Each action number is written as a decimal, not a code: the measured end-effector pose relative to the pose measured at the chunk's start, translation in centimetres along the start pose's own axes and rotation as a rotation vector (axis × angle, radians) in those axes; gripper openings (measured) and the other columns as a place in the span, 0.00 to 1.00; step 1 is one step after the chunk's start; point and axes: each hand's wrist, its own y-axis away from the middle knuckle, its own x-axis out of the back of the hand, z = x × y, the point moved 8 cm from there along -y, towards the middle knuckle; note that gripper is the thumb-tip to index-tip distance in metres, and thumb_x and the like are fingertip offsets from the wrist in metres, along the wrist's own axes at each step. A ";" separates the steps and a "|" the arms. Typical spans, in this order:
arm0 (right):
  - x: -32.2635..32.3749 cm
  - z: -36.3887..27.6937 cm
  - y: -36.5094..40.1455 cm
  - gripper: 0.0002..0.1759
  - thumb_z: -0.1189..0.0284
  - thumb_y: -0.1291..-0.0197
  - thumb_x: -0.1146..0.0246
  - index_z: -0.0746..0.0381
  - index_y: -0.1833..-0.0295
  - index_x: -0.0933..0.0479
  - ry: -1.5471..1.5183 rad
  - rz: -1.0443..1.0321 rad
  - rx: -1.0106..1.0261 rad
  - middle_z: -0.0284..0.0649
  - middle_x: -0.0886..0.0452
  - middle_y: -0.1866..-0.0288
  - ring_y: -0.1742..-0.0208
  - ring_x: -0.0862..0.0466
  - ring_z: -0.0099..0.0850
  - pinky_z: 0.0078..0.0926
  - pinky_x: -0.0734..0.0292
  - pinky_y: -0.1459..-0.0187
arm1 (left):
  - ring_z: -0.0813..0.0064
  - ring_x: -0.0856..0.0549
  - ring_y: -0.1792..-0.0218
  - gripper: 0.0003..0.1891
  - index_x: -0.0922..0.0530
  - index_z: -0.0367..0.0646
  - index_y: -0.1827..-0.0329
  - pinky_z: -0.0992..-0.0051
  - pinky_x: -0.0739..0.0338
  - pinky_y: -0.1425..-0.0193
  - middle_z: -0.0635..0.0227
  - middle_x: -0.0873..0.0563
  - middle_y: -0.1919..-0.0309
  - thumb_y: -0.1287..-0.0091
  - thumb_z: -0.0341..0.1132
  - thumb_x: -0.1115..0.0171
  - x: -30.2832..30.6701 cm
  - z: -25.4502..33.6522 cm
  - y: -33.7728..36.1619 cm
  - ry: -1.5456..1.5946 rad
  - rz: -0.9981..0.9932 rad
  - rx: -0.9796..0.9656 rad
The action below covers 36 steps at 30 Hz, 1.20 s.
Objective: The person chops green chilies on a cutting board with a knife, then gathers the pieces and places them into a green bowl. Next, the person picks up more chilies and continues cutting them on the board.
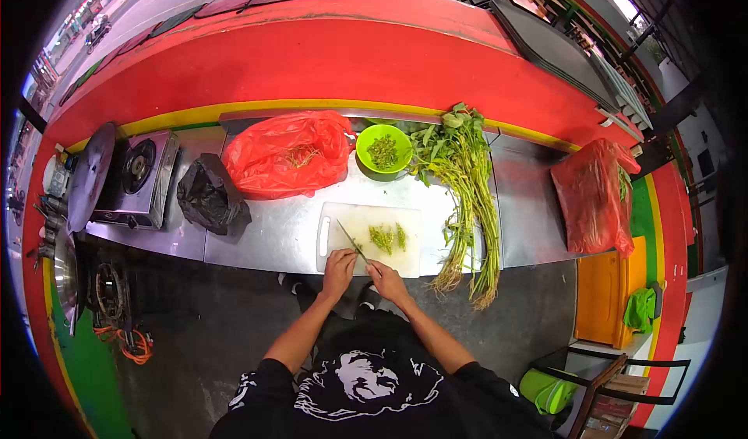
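Note:
A white cutting board [370,213] lies at the front edge of the metal counter. My right hand [387,280] is closed around the handle of a knife [348,235], whose blade points away and to the left over the board. Beside it, my left hand [339,274] has its fingers drawn together at the board's front edge; what they pinch is hidden, though small green bits show by the fingertips. Chopped green vegetable pieces [382,238] form small piles right of the blade. Behind the board, a green bowl [401,161] holds more cut greens.
Long-stemmed leafy greens with roots [475,197] lie right of the board, roots overhanging the edge. Left stand a red plastic bag [273,158], a black bag [206,193] and a gas stove [148,178]. Another red bag [584,197] sits far right. A red wall [351,65] backs the counter.

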 end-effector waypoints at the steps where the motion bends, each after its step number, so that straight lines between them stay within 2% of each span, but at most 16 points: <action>1: 0.0 0.2 0.4 0.22 0.55 0.22 0.43 0.54 0.33 0.19 -0.012 0.019 0.021 0.57 0.12 0.57 0.51 0.13 0.57 0.50 0.19 0.49 | 0.55 0.16 0.51 0.08 0.12 0.35 0.55 0.61 0.21 0.44 0.59 0.12 0.54 0.35 0.24 0.32 0.0 -0.1 0.0 0.008 -0.004 0.011; 5: 0.3 -0.3 1.8 0.21 0.55 0.22 0.43 0.53 0.33 0.19 0.003 0.105 0.048 0.58 0.12 0.55 0.49 0.13 0.58 0.50 0.19 0.48 | 0.56 0.16 0.50 0.08 0.12 0.36 0.54 0.62 0.21 0.44 0.59 0.12 0.54 0.35 0.25 0.32 -0.1 -0.2 0.1 -0.019 -0.016 0.004; 7: -0.4 0.1 1.5 0.21 0.55 0.23 0.43 0.52 0.33 0.19 0.115 -0.025 -0.083 0.57 0.13 0.51 0.48 0.13 0.58 0.49 0.18 0.46 | 0.56 0.16 0.51 0.08 0.12 0.36 0.54 0.62 0.21 0.44 0.59 0.12 0.54 0.35 0.25 0.32 0.0 0.1 -0.1 -0.018 -0.014 -0.014; 10: -0.2 -0.3 0.1 0.22 0.55 0.23 0.43 0.52 0.32 0.20 0.130 -0.071 -0.091 0.56 0.12 0.51 0.48 0.13 0.58 0.49 0.18 0.46 | 0.54 0.16 0.52 0.09 0.13 0.35 0.53 0.60 0.21 0.44 0.59 0.13 0.55 0.36 0.23 0.31 -0.2 0.2 0.0 -0.016 -0.024 -0.035; 13: 0.1 -1.0 -0.5 0.23 0.54 0.23 0.43 0.53 0.32 0.20 0.054 -0.026 0.004 0.54 0.11 0.52 0.48 0.13 0.57 0.49 0.18 0.47 | 0.54 0.16 0.52 0.09 0.13 0.36 0.53 0.60 0.21 0.46 0.59 0.13 0.55 0.36 0.23 0.30 -0.1 -0.1 0.1 0.017 0.014 -0.018; 17: -0.5 0.3 0.9 0.23 0.54 0.23 0.42 0.53 0.31 0.20 -0.042 -0.036 -0.036 0.54 0.12 0.51 0.48 0.13 0.57 0.50 0.18 0.47 | 0.55 0.16 0.52 0.09 0.13 0.36 0.53 0.61 0.21 0.46 0.58 0.13 0.55 0.36 0.23 0.30 -0.1 -0.3 0.2 0.009 0.000 -0.021; 20: -0.8 1.0 1.6 0.24 0.54 0.23 0.42 0.53 0.31 0.21 -0.021 0.059 0.002 0.55 0.12 0.51 0.48 0.12 0.56 0.48 0.18 0.47 | 0.55 0.16 0.52 0.08 0.13 0.36 0.54 0.61 0.21 0.45 0.59 0.12 0.55 0.35 0.25 0.32 0.3 -0.1 0.0 0.035 0.011 -0.013; 23: -0.9 0.8 1.0 0.24 0.53 0.23 0.43 0.53 0.29 0.22 0.069 0.019 -0.037 0.56 0.12 0.54 0.50 0.12 0.56 0.46 0.18 0.47 | 0.55 0.16 0.52 0.07 0.13 0.36 0.54 0.61 0.20 0.45 0.59 0.12 0.55 0.34 0.25 0.32 0.1 0.1 -0.3 0.033 -0.014 -0.034; 26: -0.6 -0.4 -0.1 0.25 0.53 0.22 0.44 0.52 0.29 0.23 0.018 0.022 0.017 0.56 0.12 0.54 0.50 0.12 0.56 0.46 0.18 0.48 | 0.54 0.15 0.52 0.07 0.13 0.36 0.55 0.61 0.20 0.46 0.59 0.12 0.55 0.35 0.24 0.32 0.1 0.1 -0.2 -0.014 -0.034 -0.033; 28: -1.0 -0.1 -0.5 0.25 0.53 0.21 0.46 0.53 0.28 0.23 -0.003 -0.053 -0.034 0.56 0.12 0.53 0.50 0.12 0.56 0.46 0.18 0.49 | 0.54 0.15 0.52 0.07 0.13 0.36 0.55 0.61 0.21 0.46 0.59 0.12 0.56 0.35 0.24 0.31 0.1 0.0 -0.1 0.025 -0.038 -0.023; 34: -1.8 1.8 0.7 0.24 0.56 0.18 0.50 0.55 0.27 0.25 -0.145 -0.103 -0.060 0.53 0.12 0.53 0.52 0.12 0.52 0.42 0.18 0.50 | 0.55 0.15 0.52 0.08 0.14 0.36 0.55 0.61 0.21 0.46 0.59 0.13 0.55 0.35 0.24 0.30 0.0 -0.4 0.3 0.005 0.001 -0.001; 36: -1.9 1.9 1.2 0.24 0.56 0.18 0.49 0.54 0.27 0.25 -0.096 -0.039 0.007 0.52 0.12 0.54 0.54 0.11 0.50 0.42 0.18 0.51 | 0.55 0.15 0.53 0.07 0.14 0.36 0.55 0.61 0.22 0.46 0.59 0.13 0.55 0.35 0.24 0.30 0.2 -0.2 0.0 0.004 -0.001 0.002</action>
